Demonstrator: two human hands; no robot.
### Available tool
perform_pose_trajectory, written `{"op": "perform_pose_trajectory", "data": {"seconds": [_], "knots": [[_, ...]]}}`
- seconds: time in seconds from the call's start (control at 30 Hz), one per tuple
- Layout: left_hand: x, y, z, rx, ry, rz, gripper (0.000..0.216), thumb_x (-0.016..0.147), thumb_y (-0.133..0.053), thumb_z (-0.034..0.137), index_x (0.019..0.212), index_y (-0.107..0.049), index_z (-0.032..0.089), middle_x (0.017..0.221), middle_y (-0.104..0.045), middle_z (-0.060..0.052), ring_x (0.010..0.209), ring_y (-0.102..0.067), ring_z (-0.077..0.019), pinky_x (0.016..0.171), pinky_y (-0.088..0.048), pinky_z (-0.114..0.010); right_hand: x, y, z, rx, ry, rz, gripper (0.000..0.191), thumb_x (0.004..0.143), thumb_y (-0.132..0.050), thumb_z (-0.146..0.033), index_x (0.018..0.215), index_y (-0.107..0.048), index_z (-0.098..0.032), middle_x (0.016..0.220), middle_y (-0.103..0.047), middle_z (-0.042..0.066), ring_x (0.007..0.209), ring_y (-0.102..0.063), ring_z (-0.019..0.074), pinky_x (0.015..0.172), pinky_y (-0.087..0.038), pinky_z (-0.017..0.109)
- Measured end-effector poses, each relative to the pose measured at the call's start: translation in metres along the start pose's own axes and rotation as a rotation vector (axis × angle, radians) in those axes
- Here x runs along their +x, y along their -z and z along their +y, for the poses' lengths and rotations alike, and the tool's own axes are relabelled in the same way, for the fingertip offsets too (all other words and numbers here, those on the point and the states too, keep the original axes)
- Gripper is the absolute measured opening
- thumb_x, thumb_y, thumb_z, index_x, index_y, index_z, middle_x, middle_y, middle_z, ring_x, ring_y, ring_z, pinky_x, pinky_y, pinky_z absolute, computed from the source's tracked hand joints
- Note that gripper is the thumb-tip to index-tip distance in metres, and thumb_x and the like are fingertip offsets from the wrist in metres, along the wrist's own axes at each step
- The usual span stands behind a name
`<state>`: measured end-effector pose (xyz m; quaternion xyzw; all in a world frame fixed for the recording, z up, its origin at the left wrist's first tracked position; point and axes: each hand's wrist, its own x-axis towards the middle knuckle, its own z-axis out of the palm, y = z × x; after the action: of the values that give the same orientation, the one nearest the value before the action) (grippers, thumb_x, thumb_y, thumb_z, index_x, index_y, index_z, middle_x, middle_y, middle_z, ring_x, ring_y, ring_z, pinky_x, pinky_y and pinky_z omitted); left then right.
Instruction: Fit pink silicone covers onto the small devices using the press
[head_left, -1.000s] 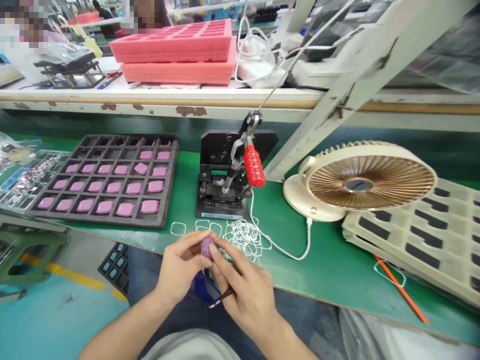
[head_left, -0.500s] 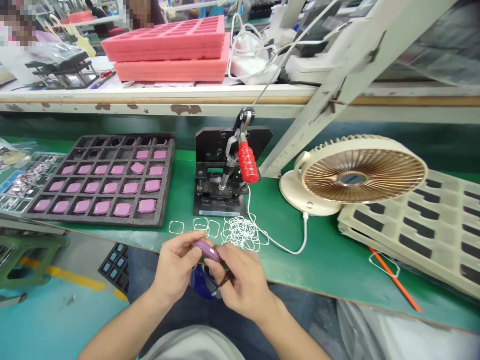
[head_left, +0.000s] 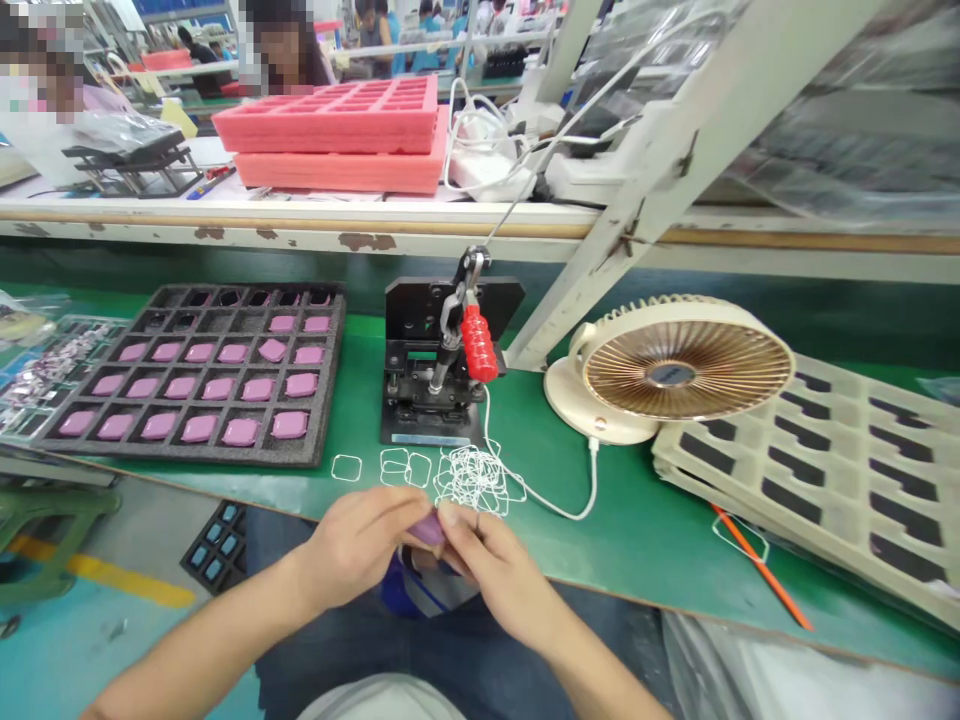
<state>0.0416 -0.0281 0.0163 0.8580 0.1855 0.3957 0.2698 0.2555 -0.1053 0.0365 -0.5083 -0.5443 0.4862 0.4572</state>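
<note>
Between both hands, just over the table's front edge, is a small purple watch case [head_left: 427, 529], mostly covered by fingers. My left hand [head_left: 367, 540] is closed on its left side, fingers over the top. From the right, my right hand [head_left: 487, 560] grips it with bent fingers and thumb. Beyond the hands lies a tangled pile of thin white ring gaskets [head_left: 474, 478], with a single white ring gasket [head_left: 346, 467] apart at the left. A black toggle clamp press [head_left: 435, 370] with a red handle [head_left: 478, 343] stands behind the pile.
A dark foam tray [head_left: 330, 400] with purple cases sits at the left. At the right are a cream desk fan [head_left: 675, 360], beige trays [head_left: 832, 470] and an orange stick [head_left: 765, 570]. Pink foam trays [head_left: 330, 130] rest on the shelf. A white cable [head_left: 555, 510] crosses the table.
The purple case has turned in my hands, and its side with a small white oval is out of sight. My fingers have closed over more of it. The camera view has shifted slightly.
</note>
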Motion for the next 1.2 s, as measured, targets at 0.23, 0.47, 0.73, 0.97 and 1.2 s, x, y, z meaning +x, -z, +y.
{"op": "perform_pose_trajectory", "data": {"seconds": [0.23, 0.47, 0.73, 0.97, 1.2], "knots": [[0.062, -0.026, -0.023, 0.133, 0.171, -0.083, 0.016, 0.100, -0.070, 0.024, 0.112, -0.081, 0.022, 0.121, -0.083, -0.012, 0.114, -0.077, -0.0325, 0.102, -0.061, -0.052, 0.070, 0.064, -0.078, -0.925, 0.846, 0.470, 0.040, 0.111, -0.058, -0.035, 0.149, -0.060, -0.023, 0.148, -0.065, 0.015, 0.116, -0.074, 0.0264, 0.077, -0.062, 0.031], [0.063, -0.057, -0.046, 0.237, 0.162, -0.106, 0.014, 0.093, -0.072, 0.011, 0.103, -0.081, 0.009, 0.127, -0.079, -0.024, 0.133, -0.069, -0.0407, 0.116, -0.055, -0.054, 0.130, 0.071, -0.113, -1.011, 1.167, 0.409, 0.022, 0.113, -0.057, -0.026, 0.133, -0.064, -0.023, 0.117, -0.081, 0.007, 0.089, -0.081, 0.0172, 0.070, -0.060, 0.023], [0.038, -0.023, -0.039, 0.135, 0.248, 0.060, 0.022, 0.105, -0.060, 0.022, 0.119, -0.077, 0.021, 0.123, -0.081, -0.013, 0.117, -0.076, -0.0275, 0.105, -0.063, -0.046, 0.101, 0.075, -0.101, -0.867, 0.927, 0.784, 0.014, 0.111, -0.056, -0.025, 0.107, -0.070, -0.022, 0.098, -0.076, 0.005, 0.084, -0.072, 0.0169, 0.079, -0.056, 0.029], [0.012, 0.001, -0.035, 0.149, 0.336, 0.259, 0.022, 0.105, -0.065, 0.025, 0.123, -0.077, 0.025, 0.117, -0.082, -0.007, 0.107, -0.079, -0.0227, 0.096, -0.067, -0.037, 0.102, 0.058, 0.045, -1.220, 0.575, 0.237, 0.017, 0.104, -0.057, -0.017, 0.109, -0.073, -0.022, 0.109, -0.079, 0.005, 0.071, -0.074, 0.0165, 0.053, -0.047, 0.025], [0.047, -0.022, -0.038, 0.277, 0.184, 0.279, 0.028, 0.107, -0.059, 0.022, 0.132, -0.072, 0.020, 0.121, -0.082, -0.008, 0.111, -0.078, -0.0201, 0.103, -0.065, -0.033, 0.129, 0.066, 0.048, -1.268, 0.722, 0.145, 0.020, 0.104, -0.049, -0.015, 0.117, -0.065, -0.016, 0.097, -0.080, 0.009, 0.070, -0.079, 0.0242, 0.050, -0.052, 0.030]]}}
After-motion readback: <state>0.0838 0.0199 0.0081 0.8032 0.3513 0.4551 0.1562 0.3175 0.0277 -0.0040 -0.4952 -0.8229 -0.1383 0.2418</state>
